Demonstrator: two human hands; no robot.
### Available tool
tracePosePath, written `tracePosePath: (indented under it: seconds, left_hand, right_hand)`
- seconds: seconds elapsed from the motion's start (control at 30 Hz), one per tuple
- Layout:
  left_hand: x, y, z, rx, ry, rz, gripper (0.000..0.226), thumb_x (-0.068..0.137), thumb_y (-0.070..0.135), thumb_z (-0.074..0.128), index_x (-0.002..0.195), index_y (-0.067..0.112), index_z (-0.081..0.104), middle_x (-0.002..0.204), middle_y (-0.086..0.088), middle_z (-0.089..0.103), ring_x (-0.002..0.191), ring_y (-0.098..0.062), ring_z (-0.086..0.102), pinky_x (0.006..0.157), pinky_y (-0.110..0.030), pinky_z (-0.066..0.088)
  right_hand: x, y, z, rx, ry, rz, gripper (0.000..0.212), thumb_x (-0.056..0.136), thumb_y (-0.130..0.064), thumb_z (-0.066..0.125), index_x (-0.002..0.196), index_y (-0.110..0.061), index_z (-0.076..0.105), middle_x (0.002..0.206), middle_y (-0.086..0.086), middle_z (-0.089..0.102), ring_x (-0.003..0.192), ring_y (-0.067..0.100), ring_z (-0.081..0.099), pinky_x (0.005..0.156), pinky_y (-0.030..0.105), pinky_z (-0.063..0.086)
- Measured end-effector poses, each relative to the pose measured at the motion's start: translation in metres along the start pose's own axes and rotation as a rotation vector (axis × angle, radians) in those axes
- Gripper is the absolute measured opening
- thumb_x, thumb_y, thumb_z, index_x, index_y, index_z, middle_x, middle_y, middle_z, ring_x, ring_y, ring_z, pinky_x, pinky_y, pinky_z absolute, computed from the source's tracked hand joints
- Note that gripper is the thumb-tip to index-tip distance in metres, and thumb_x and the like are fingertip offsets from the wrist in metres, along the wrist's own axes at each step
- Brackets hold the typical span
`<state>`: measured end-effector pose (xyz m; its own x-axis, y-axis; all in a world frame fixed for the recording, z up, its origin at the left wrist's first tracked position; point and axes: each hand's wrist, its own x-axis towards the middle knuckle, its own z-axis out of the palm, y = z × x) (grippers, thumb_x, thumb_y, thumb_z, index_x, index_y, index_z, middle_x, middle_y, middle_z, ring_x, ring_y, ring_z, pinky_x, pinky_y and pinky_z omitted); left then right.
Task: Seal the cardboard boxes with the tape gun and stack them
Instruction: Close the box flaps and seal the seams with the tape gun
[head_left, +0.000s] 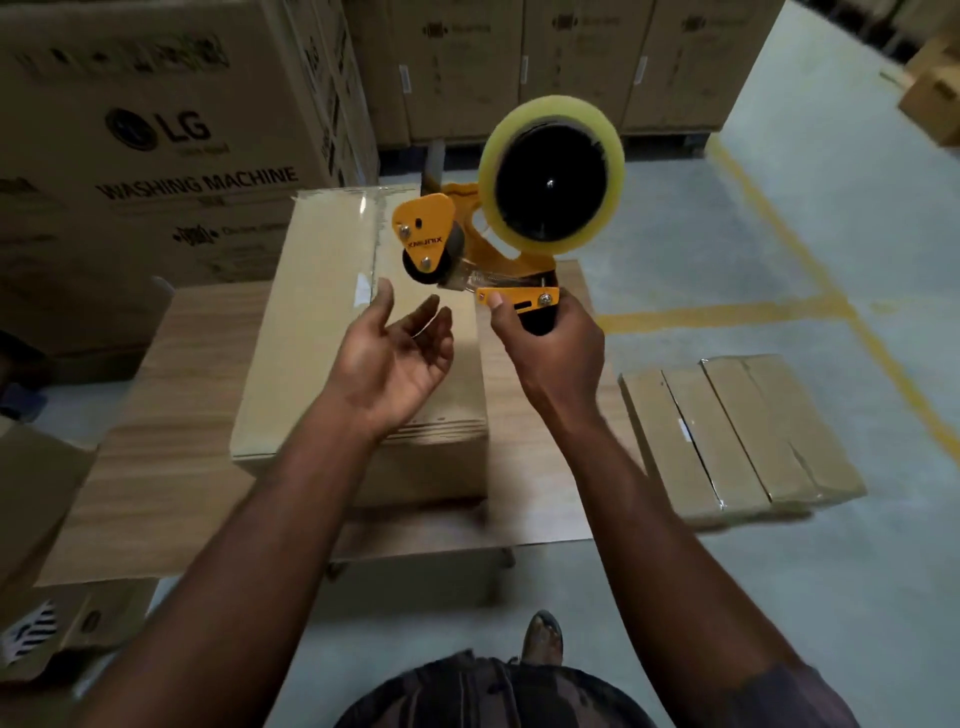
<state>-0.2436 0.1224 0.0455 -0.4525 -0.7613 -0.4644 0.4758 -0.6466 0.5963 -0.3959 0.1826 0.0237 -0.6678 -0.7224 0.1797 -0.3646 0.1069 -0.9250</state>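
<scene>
1. tape gun (493, 228) hangs in the air over the far right part of the cardboard box (322, 322), which lies on the table (171, 415); it touches neither.
2. right hand (548, 345) is wrapped round the black handle, with the thumb pressed on the yellow plate above it. left hand (400, 348) is spread, palm up and fingers loose, just under the roller. i cannot tell whether a fingertip touches the tape end.
3. progress, as i read it from my desk: the flaps are down and a glossy strip seems to run along the top seam, at least at the far end, so this box looks sealed or nearly so. nothing sits on it, so stacking is left. on the floor to the right lies a flat bundle of boxes (737, 431) with tape across it.
4. the gun is side-on to me, with the handle down, the tape roll (540, 243) up and the roller nose pointing left toward the free hand. its long axis slants from the nose, low left, to the roll, high right. the box's long axis runs away from me, with the seam along it.
</scene>
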Motion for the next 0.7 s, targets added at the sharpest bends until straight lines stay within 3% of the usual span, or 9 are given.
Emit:
tracePosePath:
  seconds: [0.07,0.13,0.23,0.33,0.4,0.5,0.57,0.7]
  left_hand:
    - [-0.015,0.02,-0.017,0.006,0.001,0.004,0.049,0.098,0.052,0.052,0.098,0.005,0.067,0.085,-0.006,0.068,0.078,-0.013,0.063,0.077,-0.022,0.052]
    - [-0.028,0.033,-0.04,-0.041,0.0,0.007,0.037,0.098,0.035,0.053,0.085,0.005,0.071,0.079,-0.004,0.067,0.073,-0.012,0.06,0.074,-0.021,0.052]
    - [-0.043,0.043,-0.082,-0.111,-0.025,-0.026,0.011,0.086,0.011,0.065,0.091,0.002,0.068,0.096,-0.01,0.066,0.072,-0.015,0.065,0.064,-0.025,0.059]
    - [-0.062,0.047,-0.132,-0.155,-0.121,-0.048,0.046,0.044,-0.001,0.096,0.085,-0.004,0.074,0.091,-0.015,0.071,0.073,-0.021,0.072,0.067,-0.032,0.062]
    - [-0.074,0.05,-0.16,-0.126,-0.156,-0.058,0.053,0.037,0.006,0.099,0.085,-0.002,0.077,0.09,-0.014,0.073,0.077,-0.021,0.073,0.073,-0.032,0.062]
    - [-0.086,0.058,-0.192,-0.052,-0.073,-0.083,0.037,0.058,0.029,0.089,0.083,0.004,0.079,0.088,-0.01,0.069,0.07,-0.017,0.069,0.062,-0.022,0.059]
    - [-0.088,0.061,-0.202,0.001,0.029,-0.072,0.033,0.082,0.041,0.068,0.077,0.011,0.08,0.081,-0.005,0.067,0.06,-0.012,0.066,0.053,-0.016,0.055]
    - [-0.091,0.064,-0.217,0.115,0.153,-0.078,0.046,0.098,0.032,0.054,0.063,0.012,0.076,0.071,-0.004,0.068,0.054,-0.011,0.065,0.049,-0.013,0.051]
  right_hand:
    - [-0.017,-0.007,0.014,-0.024,-0.036,-0.061,0.036,0.077,-0.062,0.073,0.086,-0.028,0.065,0.073,-0.017,0.068,0.072,-0.004,0.065,0.064,0.026,0.05]
    - [-0.036,-0.01,0.029,-0.021,-0.084,-0.122,0.039,0.072,-0.061,0.073,0.086,-0.026,0.066,0.073,-0.015,0.069,0.07,-0.001,0.067,0.064,0.03,0.055]
    - [-0.057,-0.01,0.045,-0.005,-0.165,-0.196,0.045,0.069,-0.06,0.075,0.091,-0.021,0.067,0.075,-0.011,0.071,0.069,0.005,0.068,0.064,0.037,0.057]
    - [-0.075,-0.01,0.057,-0.027,-0.225,-0.269,0.044,0.069,-0.057,0.078,0.088,-0.02,0.067,0.071,-0.009,0.069,0.065,0.008,0.066,0.06,0.04,0.055]
    - [-0.084,-0.009,0.063,-0.05,-0.263,-0.3,0.043,0.068,-0.056,0.08,0.087,-0.02,0.067,0.071,-0.008,0.069,0.065,0.009,0.066,0.06,0.042,0.055]
    - [-0.101,-0.012,0.077,-0.093,-0.296,-0.343,0.04,0.067,-0.054,0.079,0.084,-0.021,0.065,0.069,-0.009,0.067,0.061,0.01,0.064,0.058,0.041,0.053]
    - [-0.11,-0.016,0.084,-0.117,-0.298,-0.375,0.036,0.066,-0.055,0.078,0.082,-0.027,0.063,0.067,-0.009,0.065,0.059,0.01,0.062,0.056,0.038,0.052]
    - [-0.122,-0.025,0.098,-0.175,-0.31,-0.456,0.033,0.067,-0.058,0.078,0.082,-0.035,0.059,0.066,-0.014,0.062,0.06,0.006,0.062,0.055,0.031,0.05]
